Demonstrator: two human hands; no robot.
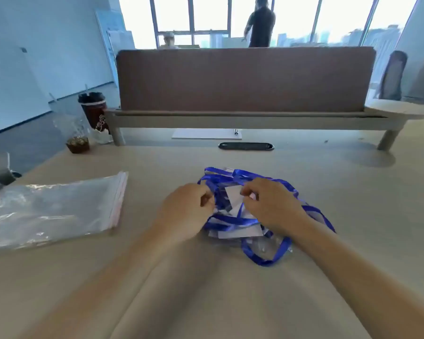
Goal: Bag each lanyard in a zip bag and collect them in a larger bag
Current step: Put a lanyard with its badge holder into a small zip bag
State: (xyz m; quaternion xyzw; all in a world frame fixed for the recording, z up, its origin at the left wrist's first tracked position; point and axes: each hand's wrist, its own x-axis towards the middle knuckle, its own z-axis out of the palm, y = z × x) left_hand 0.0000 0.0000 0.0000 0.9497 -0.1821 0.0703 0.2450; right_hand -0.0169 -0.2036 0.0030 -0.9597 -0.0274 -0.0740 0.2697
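My right hand's (pixel 272 204) fingers (pixel 249 189) are curled in and pinch the edge of a white card (pixel 233 192) at the top of the heap. My left hand's (pixel 186 206) fingers are bent tight against the straps, though I cannot tell whether they hold anything (the blur hides it). The tangled blue lanyards (pixel 233 220) lie right under and between both hands, spreading off to the right, with one loop trailing back toward me. I judge the next job is to tease a single lanyard free. The stack of zip bags (pixel 54 209) lies flat on the desk (pixel 328 192), well apart to the left, red-striped mouths turned toward the heap, so my left hand is nearer them.
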